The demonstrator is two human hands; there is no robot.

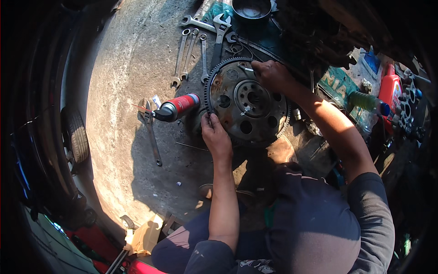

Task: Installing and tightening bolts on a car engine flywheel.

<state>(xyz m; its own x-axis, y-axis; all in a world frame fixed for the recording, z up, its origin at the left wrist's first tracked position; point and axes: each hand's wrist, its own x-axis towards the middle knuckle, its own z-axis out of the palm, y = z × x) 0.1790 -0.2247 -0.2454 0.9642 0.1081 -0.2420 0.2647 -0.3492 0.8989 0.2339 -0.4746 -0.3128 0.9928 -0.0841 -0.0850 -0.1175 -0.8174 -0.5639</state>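
A round metal flexplate (232, 114), with a toothed ring gear around its edge and several holes in its face, is held between my two hands. At its lower left rim, my left hand (216, 137) grips with the thumb over the edge. My right hand (273, 76) is closed on the upper right rim, its fingers partly hidden. A red spray can (180, 106) with a black nozzle is left of the plate. Beside that, an adjustable wrench (151, 132) rests on the concrete. A rust-brown patch marks the plate's upper left face.
Several combination wrenches (182, 57) and a large adjustable wrench (221, 34) lie beyond the plate. A dark bowl (252, 9) stands at the top. On the right are a red bottle (390, 89), a green plastic bottle (365, 101) and metal parts. A tyre (76, 134) is far left.
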